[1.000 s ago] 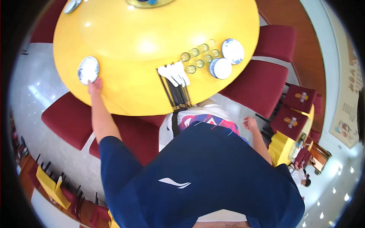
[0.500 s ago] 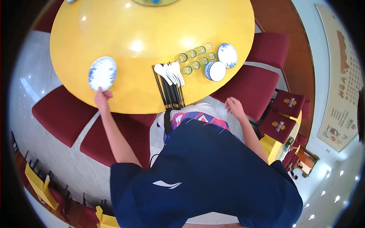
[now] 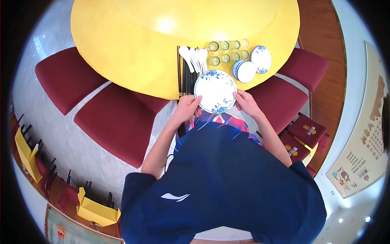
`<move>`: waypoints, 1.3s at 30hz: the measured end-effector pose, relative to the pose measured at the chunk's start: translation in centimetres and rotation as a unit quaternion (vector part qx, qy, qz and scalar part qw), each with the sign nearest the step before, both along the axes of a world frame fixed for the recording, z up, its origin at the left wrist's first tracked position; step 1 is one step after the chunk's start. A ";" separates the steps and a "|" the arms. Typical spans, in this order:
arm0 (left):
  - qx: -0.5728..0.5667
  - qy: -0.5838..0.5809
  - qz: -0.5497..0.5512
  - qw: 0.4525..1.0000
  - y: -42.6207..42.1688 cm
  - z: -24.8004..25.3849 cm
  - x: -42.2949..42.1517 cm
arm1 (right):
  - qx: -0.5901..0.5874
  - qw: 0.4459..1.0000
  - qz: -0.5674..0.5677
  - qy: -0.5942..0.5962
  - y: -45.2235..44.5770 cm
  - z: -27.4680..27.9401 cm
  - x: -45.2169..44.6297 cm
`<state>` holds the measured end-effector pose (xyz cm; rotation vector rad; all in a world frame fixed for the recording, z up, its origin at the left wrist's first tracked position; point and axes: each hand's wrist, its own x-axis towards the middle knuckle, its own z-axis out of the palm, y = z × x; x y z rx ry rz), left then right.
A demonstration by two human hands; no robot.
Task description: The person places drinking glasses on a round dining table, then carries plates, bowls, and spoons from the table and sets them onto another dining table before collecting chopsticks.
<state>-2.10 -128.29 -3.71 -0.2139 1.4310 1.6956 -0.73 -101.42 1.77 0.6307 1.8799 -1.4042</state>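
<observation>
A white plate with a blue flower rim (image 3: pixel 215 91) is held up in front of my body, its top face towards me. My left hand (image 3: pixel 187 107) grips its left edge, thumb on top and fingers underneath. On the opposite edge, my right hand (image 3: pixel 245 101) pinches the rim the same way. Behind the plate, black chopsticks (image 3: pixel 186 83) lie side by side on the table, partly covered by it. Several white spoons (image 3: pixel 194 60) rest on their far ends.
On the yellow round table (image 3: pixel 130 69), several glasses (image 3: pixel 225 58) stand in rows beside a stack of bowls (image 3: pixel 245 71) and a stack of plates (image 3: pixel 261 59). Dark red chairs (image 3: pixel 118 122) line the table edge on both sides.
My left hand has brought the plate from the left side of the table to the front of my body. My right hand, empty before, has taken hold of its right edge.
</observation>
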 end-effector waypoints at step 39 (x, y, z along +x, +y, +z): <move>-0.520 -0.084 0.203 0.825 0.3 -11.1 41.1 | -0.109 0.954 -0.225 0.165 29.6 -16.5 -0.7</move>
